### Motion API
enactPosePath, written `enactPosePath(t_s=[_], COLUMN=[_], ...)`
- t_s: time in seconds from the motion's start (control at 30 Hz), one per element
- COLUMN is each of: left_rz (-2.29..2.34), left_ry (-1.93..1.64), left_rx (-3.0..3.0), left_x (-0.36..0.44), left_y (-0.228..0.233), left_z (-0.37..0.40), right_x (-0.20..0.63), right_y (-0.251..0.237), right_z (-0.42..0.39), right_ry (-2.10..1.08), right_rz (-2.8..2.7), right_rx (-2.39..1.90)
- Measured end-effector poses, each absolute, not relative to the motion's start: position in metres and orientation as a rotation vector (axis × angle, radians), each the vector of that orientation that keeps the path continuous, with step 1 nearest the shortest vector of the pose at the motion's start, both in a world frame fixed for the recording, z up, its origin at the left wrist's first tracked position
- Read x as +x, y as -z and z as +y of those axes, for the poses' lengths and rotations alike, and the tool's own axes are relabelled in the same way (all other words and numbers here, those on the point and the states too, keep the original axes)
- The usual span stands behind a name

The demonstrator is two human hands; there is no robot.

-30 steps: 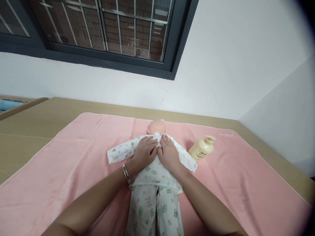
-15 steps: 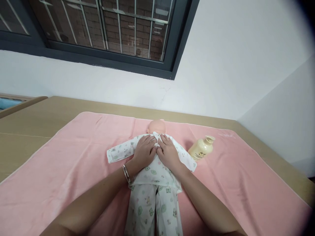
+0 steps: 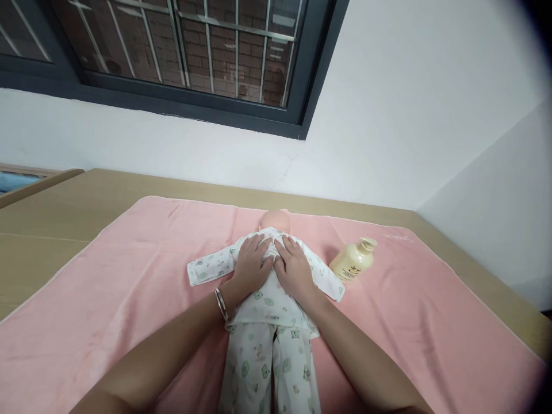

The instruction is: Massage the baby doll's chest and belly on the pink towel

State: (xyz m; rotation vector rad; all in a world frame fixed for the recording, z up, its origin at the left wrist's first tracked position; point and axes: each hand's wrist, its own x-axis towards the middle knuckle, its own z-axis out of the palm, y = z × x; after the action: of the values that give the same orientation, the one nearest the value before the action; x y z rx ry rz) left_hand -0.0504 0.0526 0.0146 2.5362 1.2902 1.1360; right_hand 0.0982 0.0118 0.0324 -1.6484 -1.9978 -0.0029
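A baby doll (image 3: 275, 220) lies on a pink blanket (image 3: 142, 264), its head toward the wall. It wears a white printed top (image 3: 269, 302) and matching trousers (image 3: 250, 362), with both sleeves spread out to the sides. My left hand (image 3: 252, 264) rests flat on the left of the doll's chest, fingers extended. Beside it, my right hand (image 3: 295, 267) lies flat on the right of the chest. The two thumbs nearly meet at the middle. Neither hand grips anything. The cloth under my palms is hidden.
A pale yellow pump bottle (image 3: 353, 261) stands on the blanket to the right of the doll's sleeve. The blanket covers a wooden surface (image 3: 116, 187) against a white wall (image 3: 366, 144). A dark-framed window (image 3: 297, 123) with bars is above.
My fingers have slid slightly down from the collar toward me. The collar, bunched up earlier, now lies flatter at the doll's neck. The bottle and sleeves have stayed in place.
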Motion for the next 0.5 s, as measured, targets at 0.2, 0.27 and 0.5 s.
enactPosePath(t_s=[0.2, 0.27, 0.5], left_rz=[1.280, 1.286, 1.288], left_ry=[-1.152, -1.143, -1.146], left_rx=[2.521, 2.520, 2.533], left_x=[-0.0503, -0.0502, -0.0509], left_y=[-0.0139, -0.0141, -0.0139], left_z=[0.0519, 0.0519, 0.0530], right_x=[0.0984, 0.0985, 0.0986], right_y=[-0.0326, -0.0326, -0.0326], right_z=[0.0125, 0.0125, 0.0116], right_ry=[-0.020, -0.026, -0.028], right_rz=[-1.985, -1.984, -1.983], right_rx=[-1.648, -1.649, -1.652])
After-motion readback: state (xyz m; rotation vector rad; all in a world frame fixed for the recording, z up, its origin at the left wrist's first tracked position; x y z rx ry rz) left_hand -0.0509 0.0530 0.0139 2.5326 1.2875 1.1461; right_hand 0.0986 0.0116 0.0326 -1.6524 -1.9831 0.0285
